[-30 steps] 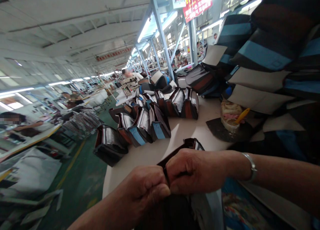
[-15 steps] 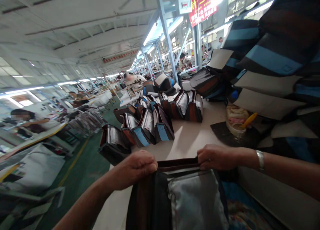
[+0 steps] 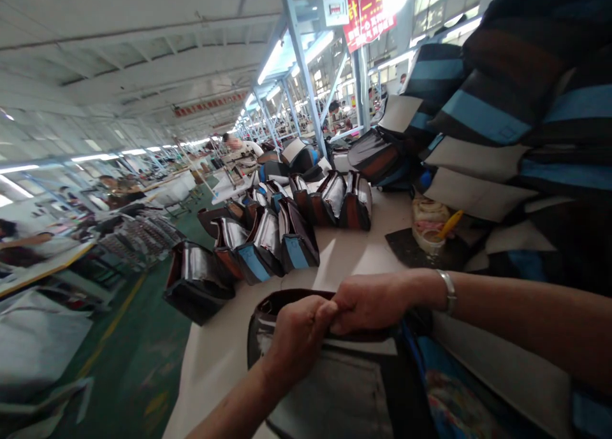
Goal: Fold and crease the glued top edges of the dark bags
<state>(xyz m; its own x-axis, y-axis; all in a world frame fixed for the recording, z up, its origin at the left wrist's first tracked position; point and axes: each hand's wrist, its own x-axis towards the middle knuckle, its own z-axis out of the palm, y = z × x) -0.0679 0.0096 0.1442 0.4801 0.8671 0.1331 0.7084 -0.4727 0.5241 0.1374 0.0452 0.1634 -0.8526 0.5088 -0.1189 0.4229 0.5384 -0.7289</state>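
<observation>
A dark bag with a silvery grey lining pocket on its near face lies at the front of the table, below my hands. My left hand pinches the bag's upper edge near its middle. Pressed close against it, my right hand grips the same edge, fingers curled; a silver bracelet circles that wrist. The bag's dark brown rim curves behind both hands, and its mouth shows at the left. The fingertips meet, so the exact bit of edge between them is hidden.
Several similar bags stand on the pale table ahead. At the right are a tub with a yellow-handled tool on a dark mat, and a high pile of black and blue pieces. Green floor lies left.
My hands, apart on the bag's rim before, have come together at its middle. The bag has turned, showing more of its lining face. The view has shifted a little to the right.
</observation>
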